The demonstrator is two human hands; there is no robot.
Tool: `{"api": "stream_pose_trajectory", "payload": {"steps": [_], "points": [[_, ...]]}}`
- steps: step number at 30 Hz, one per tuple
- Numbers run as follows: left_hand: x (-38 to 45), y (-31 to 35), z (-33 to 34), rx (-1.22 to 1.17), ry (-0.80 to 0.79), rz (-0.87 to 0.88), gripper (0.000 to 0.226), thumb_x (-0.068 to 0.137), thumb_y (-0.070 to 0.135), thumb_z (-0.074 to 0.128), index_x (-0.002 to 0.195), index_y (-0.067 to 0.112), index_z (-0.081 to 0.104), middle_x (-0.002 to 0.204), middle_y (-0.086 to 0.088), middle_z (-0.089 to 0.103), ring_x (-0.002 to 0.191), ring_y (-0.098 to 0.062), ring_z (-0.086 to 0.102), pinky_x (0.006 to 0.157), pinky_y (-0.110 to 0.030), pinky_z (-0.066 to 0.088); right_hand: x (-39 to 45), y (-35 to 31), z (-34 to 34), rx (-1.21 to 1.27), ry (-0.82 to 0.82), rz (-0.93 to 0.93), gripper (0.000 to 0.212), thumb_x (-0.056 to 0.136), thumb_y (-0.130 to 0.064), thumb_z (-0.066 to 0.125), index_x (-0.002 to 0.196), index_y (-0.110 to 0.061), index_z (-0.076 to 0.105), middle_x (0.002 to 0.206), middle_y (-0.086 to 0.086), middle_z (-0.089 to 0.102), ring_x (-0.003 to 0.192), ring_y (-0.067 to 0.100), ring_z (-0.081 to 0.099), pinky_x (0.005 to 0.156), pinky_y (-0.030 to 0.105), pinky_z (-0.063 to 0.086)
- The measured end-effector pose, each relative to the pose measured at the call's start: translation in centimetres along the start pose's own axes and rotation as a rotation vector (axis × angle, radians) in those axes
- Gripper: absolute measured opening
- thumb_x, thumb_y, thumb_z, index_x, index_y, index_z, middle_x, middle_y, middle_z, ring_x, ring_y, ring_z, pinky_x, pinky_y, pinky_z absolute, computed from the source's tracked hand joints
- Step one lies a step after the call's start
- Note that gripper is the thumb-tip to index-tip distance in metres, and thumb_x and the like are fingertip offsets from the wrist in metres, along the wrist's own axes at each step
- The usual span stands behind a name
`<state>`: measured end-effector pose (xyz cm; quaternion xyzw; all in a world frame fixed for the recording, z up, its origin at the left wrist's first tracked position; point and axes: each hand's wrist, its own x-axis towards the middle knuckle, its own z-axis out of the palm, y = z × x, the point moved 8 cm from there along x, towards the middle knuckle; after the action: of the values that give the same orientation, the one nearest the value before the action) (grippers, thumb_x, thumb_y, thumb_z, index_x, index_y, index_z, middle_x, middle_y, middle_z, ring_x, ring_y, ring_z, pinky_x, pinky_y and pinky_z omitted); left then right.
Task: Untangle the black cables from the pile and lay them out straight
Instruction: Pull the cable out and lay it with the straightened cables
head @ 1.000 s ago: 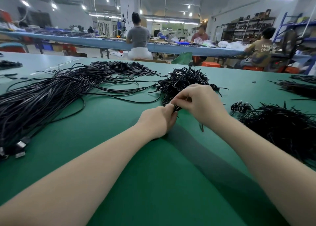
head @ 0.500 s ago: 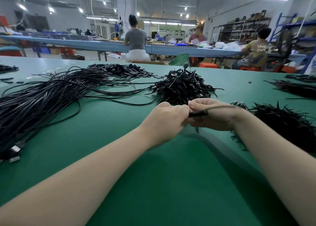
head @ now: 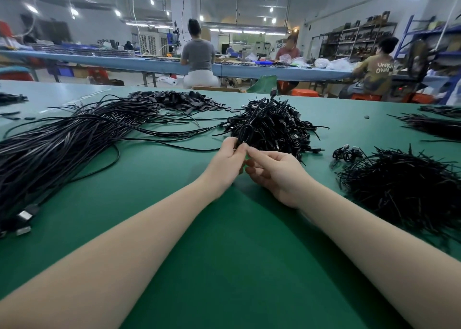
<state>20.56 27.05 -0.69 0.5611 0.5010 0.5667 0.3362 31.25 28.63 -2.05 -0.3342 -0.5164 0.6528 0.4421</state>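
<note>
A heap of coiled black cables [head: 272, 126] lies mid-table on the green mat [head: 224, 266]. My left hand [head: 225, 164] pinches one small coiled cable [head: 245, 134] at its lower end and holds it up at the heap's near edge. My right hand [head: 274, 176] is palm up just beside it, fingers loosely curled. Its index fingertip touches the left hand's fingertips under the coil, and nothing shows in its palm. To the left, a long bundle of straightened black cables [head: 62, 149] stretches across the table, with metal plugs [head: 25, 216] at its near end.
A dense mound of short black ties [head: 404, 186] sits at the right, with two or three small coils [head: 348, 154] beside it. Flat black pieces [head: 179, 100] lie behind the bundle. More black strands [head: 436, 126] lie far right. People sit at a blue bench [head: 124, 62] beyond.
The right hand no longer holds the short black piece it pulled out half a second ago. Both hands have moved forward to the heap, and the left now holds up a coil.
</note>
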Motion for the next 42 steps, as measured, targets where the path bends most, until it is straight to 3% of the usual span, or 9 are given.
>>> {"api": "stream_pose_trajectory", "payload": {"steps": [8, 14, 20, 22, 29, 31, 35, 39, 42], "points": [[-0.4, 0.6, 0.7, -0.096, -0.06, -0.008, 0.021, 0.105, 0.017, 0.033, 0.086, 0.014, 0.043, 0.062, 0.003, 0.033, 0.043, 0.002, 0.032, 0.043, -0.012, 0.029, 0.2, 0.1, 0.0, 0.06, -0.022, 0.08, 0.008, 0.089, -0.016, 0.065, 0.082, -0.013, 0.066, 0.064, -0.001, 0.067, 0.058, 0.01, 0.063, 0.056, 0.019, 0.053], [-0.5, 0.3, 1.2, -0.303, -0.11, -0.176, 0.039, 0.106, 0.031, 0.026, 0.094, 0.014, 0.06, 0.052, 0.006, 0.037, 0.045, -0.007, 0.028, 0.048, -0.02, 0.024, 0.1, 0.4, -0.1, 0.117, -0.05, 0.16, 0.033, 0.091, -0.015, 0.059, 0.061, -0.018, 0.072, 0.061, -0.003, 0.066, 0.053, 0.007, 0.061, 0.052, 0.016, 0.051], [-0.8, -0.2, 1.5, -0.488, -0.152, -0.349, 0.03, 0.103, 0.033, 0.036, 0.091, 0.02, 0.06, 0.052, 0.009, 0.037, 0.043, -0.007, 0.029, 0.054, -0.024, 0.025, -0.2, 0.2, 0.2, 0.128, -0.073, 0.159, 0.024, 0.092, -0.016, 0.056, 0.073, -0.017, 0.07, 0.059, -0.005, 0.066, 0.052, 0.007, 0.062, 0.052, 0.016, 0.05], [-0.7, -0.2, 1.3, -0.476, -0.145, -0.339, 0.029, 0.102, 0.034, 0.038, 0.09, 0.022, 0.061, 0.052, 0.009, 0.037, 0.042, -0.006, 0.029, 0.054, -0.023, 0.026, -0.2, 0.3, 0.1, 0.117, -0.058, 0.165, 0.013, 0.092, -0.018, 0.058, 0.08, -0.016, 0.065, 0.059, -0.005, 0.064, 0.052, 0.007, 0.06, 0.052, 0.017, 0.05], [-0.7, -0.3, 1.1, -0.476, -0.145, -0.312, 0.038, 0.102, 0.03, 0.043, 0.072, 0.025, 0.065, 0.051, 0.008, 0.037, 0.044, -0.008, 0.027, 0.053, -0.023, 0.026, -0.2, 0.3, -0.1, 0.068, -0.055, 0.176, 0.012, 0.086, -0.028, 0.067, 0.084, -0.016, 0.068, 0.066, -0.005, 0.066, 0.054, 0.007, 0.059, 0.053, 0.017, 0.048], [-0.7, -0.3, 1.1, -0.427, -0.137, -0.282, 0.03, 0.102, 0.029, 0.043, 0.08, 0.024, 0.063, 0.05, 0.009, 0.038, 0.043, -0.007, 0.027, 0.052, -0.022, 0.025, -0.3, 0.2, -0.1, 0.054, -0.057, 0.162, 0.012, 0.086, -0.026, 0.067, 0.085, -0.014, 0.068, 0.066, -0.004, 0.067, 0.053, 0.007, 0.059, 0.051, 0.016, 0.047], [-0.4, -0.3, 0.3, -0.204, -0.043, -0.187, 0.022, 0.101, 0.028, 0.042, 0.088, 0.024, 0.059, 0.048, 0.013, 0.036, 0.041, -0.003, 0.03, 0.05, -0.02, 0.031, -0.2, -0.4, -0.4, -0.086, 0.011, 0.013, 0.008, 0.087, -0.018, 0.068, 0.082, -0.013, 0.07, 0.066, -0.004, 0.068, 0.054, 0.008, 0.057, 0.051, 0.017, 0.045], [-0.1, 0.6, 0.0, 0.039, 0.04, -0.043, 0.024, 0.1, 0.026, 0.041, 0.08, 0.028, 0.054, 0.054, 0.013, 0.041, 0.045, -0.003, 0.036, 0.05, -0.021, 0.035, -0.5, -3.0, -1.1, -0.49, 0.192, -0.324, 0.014, 0.086, -0.018, 0.069, 0.073, -0.02, 0.07, 0.062, -0.006, 0.068, 0.054, 0.006, 0.057, 0.056, 0.022, 0.048], [0.0, 1.1, 0.2, 0.113, -0.006, -0.082, 0.024, 0.1, 0.028, 0.042, 0.081, 0.022, 0.055, 0.059, 0.004, 0.051, 0.047, -0.011, 0.044, 0.05, -0.023, 0.039, -1.6, -5.0, -1.0, -0.846, 0.313, -0.577, 0.015, 0.086, -0.02, 0.066, 0.071, -0.018, 0.069, 0.063, -0.006, 0.065, 0.058, 0.006, 0.055, 0.058, 0.018, 0.043]]}}
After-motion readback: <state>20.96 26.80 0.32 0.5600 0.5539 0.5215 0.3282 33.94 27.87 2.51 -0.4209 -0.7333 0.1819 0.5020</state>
